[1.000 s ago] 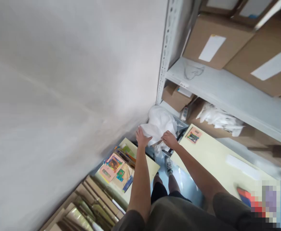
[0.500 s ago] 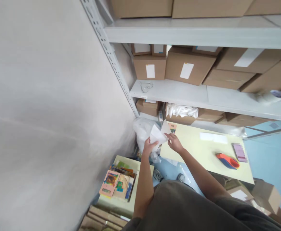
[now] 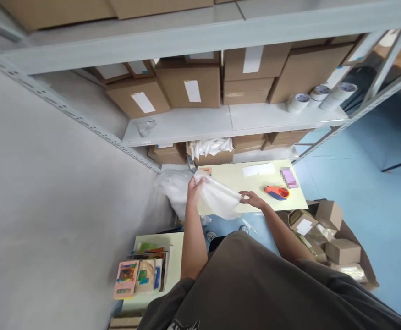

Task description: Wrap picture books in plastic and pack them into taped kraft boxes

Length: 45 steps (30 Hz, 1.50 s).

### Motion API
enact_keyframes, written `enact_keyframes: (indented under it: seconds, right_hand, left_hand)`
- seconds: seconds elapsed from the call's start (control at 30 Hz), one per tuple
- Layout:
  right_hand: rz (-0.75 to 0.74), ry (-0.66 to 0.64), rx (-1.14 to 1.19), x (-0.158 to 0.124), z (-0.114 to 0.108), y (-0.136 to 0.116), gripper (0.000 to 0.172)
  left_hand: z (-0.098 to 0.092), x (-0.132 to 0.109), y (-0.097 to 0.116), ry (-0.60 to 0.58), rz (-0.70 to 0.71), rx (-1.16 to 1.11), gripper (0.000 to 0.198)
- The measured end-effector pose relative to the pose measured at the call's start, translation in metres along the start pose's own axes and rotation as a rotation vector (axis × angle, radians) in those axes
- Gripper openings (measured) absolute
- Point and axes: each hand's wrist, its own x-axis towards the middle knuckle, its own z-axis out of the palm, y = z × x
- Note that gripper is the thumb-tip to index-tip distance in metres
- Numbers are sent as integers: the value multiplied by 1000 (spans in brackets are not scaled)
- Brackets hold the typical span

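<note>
A thin, white, translucent sheet (image 3: pixel 219 197), perhaps a flat bag, is stretched between my two hands over the near edge of the pale yellow table (image 3: pixel 234 176). My left hand (image 3: pixel 194 189) pinches its upper left corner, thumb on top. At the right end, my right hand (image 3: pixel 252 200) grips the edge between thumb and fingers. On the table to the right lies an orange and blue object (image 3: pixel 277 192), shaped like a tape dispenser. Behind and left of my left hand bulges a clear plastic bag (image 3: pixel 174 188) with white contents.
Metal shelving (image 3: pixel 186 130) with cardboard boxes (image 3: pixel 189 87) and tape rolls (image 3: pixel 298 103) stands beyond the table. A purple item (image 3: pixel 288 178) and white paper (image 3: pixel 258 169) lie on the table. Books (image 3: pixel 147 272) are stacked at lower left. A large carton (image 3: pixel 367 270) of boxes stands at right.
The white sheet has gone from folded and bunched to spread out. My right hand has moved away from my left, pulling its edge rightward. The view has turned right.
</note>
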Motion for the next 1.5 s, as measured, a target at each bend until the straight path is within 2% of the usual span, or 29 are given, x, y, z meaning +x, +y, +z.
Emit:
enact_keyframes:
  seconds: [0.1,0.23,0.3,0.4,0.47,0.63,0.7,0.77,0.83,0.9,1.03,1.17,1.3,1.37,1.43,1.5]
  right_hand:
    - [116,23,74,-26,-37,8,41]
    - [172,27,160,-37,-85,24,45]
    - [191,117,137,-33,-104,34,40]
    - [233,355,-35,-15,-116,49,27]
    - [287,422,-195,1,-114,55,26]
    - [410,402,-536,43,-90,69,33]
    - [472,428,-588,56,-80,75,39]
    - [493,512,-633,66,-70,81,47]
    - [451,609,-701,70,-56,85,55]
    - [381,641,-776,66,-39,90,60]
    - [312,462,-827,40,1,105,63]
    - [456,255,-794,11,27,126,67]
    - [530,99,-805,2,30,143,76]
    - [504,48,-828,3,29,149,79]
    - [487,16,-850,6,29,154,82]
    - [491,3,-863,7,29,159,86]
  left_hand:
    - [21,11,-10,97,43,-18,72]
    - [37,16,-31,152,68,-28,70]
    - [35,16,-45,185,51,-29,67]
    - [15,20,-73,202,-68,24,63]
    - [-4,24,-95,227,-165,116,55]
    - [-39,29,-152,440,-303,522,38]
    - [-44,29,-168,451,-360,644,36]
    - [-47,30,-180,446,-406,698,35]
    - [-47,30,-187,436,-439,734,36]
    - [-46,30,-191,420,-458,776,39]
    - [-42,21,-193,336,-409,861,51]
    - [-37,11,-190,163,-286,993,59]
    - [-31,9,-195,-262,-174,1273,60]
    - [-30,9,-202,-434,-194,1384,76]
    - [-32,9,-210,-502,-231,1459,97]
    - [-33,8,-216,-521,-252,1486,110]
